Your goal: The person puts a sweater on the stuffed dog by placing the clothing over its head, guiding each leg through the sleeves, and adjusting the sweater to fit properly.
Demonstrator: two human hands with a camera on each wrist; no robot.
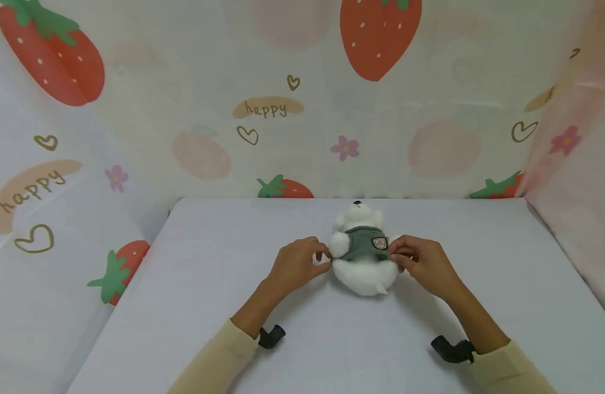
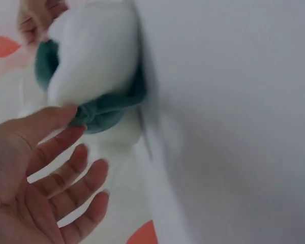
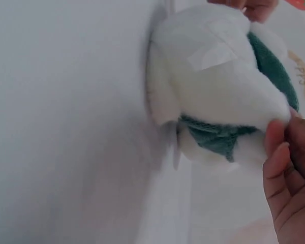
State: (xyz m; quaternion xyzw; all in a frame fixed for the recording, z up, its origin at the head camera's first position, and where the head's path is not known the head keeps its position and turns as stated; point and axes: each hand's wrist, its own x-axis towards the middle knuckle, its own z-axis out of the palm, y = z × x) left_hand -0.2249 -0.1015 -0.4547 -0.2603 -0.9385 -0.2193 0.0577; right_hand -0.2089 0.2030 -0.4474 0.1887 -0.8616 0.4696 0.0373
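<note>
A white plush toy animal with a black nose lies on its back, its head pointing away from me. It wears a green shirt with a small badge on the chest. My left hand pinches the shirt's lower edge at the toy's left side between thumb and index finger; the left wrist view shows the other fingers of that hand spread loosely. On the opposite side, my right hand pinches the shirt's edge with thumb and fingertips. In the right wrist view, a pale tag shows on the white fur.
The toy lies on a white tabletop. Behind and along both sides hang cloth walls printed with strawberries, hearts and flowers. Dark wrist-worn devices sit at the cuffs of the cream sleeves.
</note>
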